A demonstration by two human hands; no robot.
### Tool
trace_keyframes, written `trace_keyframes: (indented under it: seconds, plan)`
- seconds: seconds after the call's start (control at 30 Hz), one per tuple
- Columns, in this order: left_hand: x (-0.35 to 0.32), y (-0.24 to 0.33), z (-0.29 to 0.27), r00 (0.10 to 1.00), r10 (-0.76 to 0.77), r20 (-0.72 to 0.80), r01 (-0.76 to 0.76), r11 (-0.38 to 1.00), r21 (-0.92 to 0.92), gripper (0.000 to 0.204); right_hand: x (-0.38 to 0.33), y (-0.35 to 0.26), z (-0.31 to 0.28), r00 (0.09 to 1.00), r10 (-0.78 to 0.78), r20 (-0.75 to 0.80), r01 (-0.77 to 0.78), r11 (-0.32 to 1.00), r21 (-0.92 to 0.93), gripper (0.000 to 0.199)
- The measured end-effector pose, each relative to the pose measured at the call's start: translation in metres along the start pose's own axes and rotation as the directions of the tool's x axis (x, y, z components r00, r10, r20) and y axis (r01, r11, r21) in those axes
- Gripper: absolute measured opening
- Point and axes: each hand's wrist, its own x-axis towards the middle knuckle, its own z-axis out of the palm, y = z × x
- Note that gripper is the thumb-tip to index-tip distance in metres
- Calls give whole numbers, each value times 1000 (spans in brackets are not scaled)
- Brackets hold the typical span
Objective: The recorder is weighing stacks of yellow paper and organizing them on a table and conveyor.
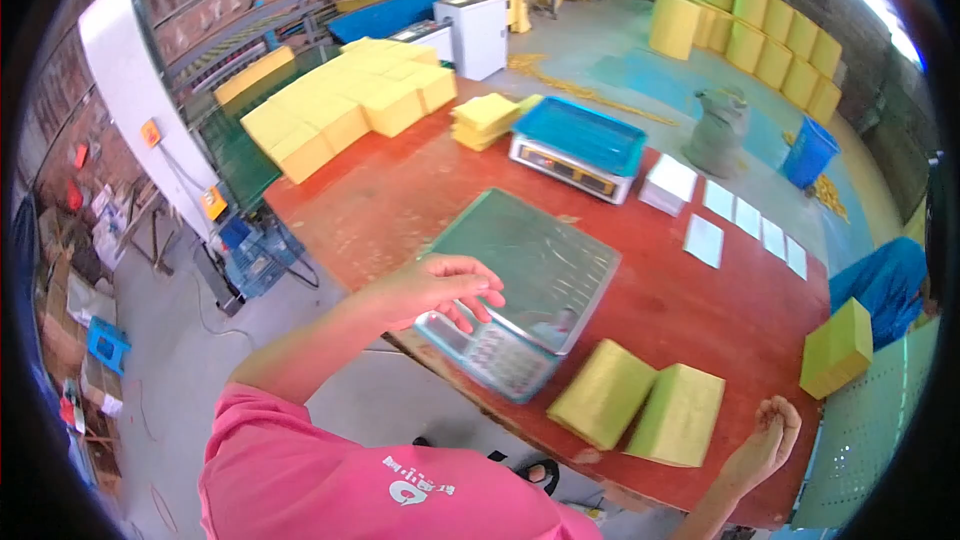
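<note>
My left hand (455,290) hovers over the near edge of a table scale (520,260), just above its keypad (500,355). Its fingers are loosely bent and apart, with nothing held. The scale has a flat glassy plate with light reflections on it. To the right of the scale stand two yellow stacks (603,392) (678,415), side by side. My right hand (768,440) is beyond the right-hand one, over the table's right end. Its fingers are half curled, and no object shows in them.
The red table (370,200) carries many yellow stacks (350,90), a smaller yellow pile (485,120), a second scale with a blue tray (580,135), a white stack (668,183) and several white sheets (704,240). Another yellow block (838,348) stands at right, beside blue cloth (880,285).
</note>
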Motion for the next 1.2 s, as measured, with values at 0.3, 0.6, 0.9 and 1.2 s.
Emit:
trace_keyframes:
  seconds: [0.3, 0.6, 0.9, 1.2]
  plan:
    - [-155, -63, -186, 993, 21, -118, 26, 921, 390, 38, -305, -1, 279, 471, 137, 871, -244, 970, -21, 21]
    - [-124, -71, -357, 962, 6, -274, 176, 752, 635, 42, -423, 102, 405, -107, 293, 950, -549, 779, -302, 15]
    - [-2, -45, -550, 881, 360, -308, 243, 216, 946, 60, -437, 116, 550, -228, 262, 938, -615, 708, -347, 17]
    - [255, -3, -728, 821, 514, -248, 210, 132, 969, 64, -440, 148, 589, 284, 648, 707, -629, 682, -373, 18]
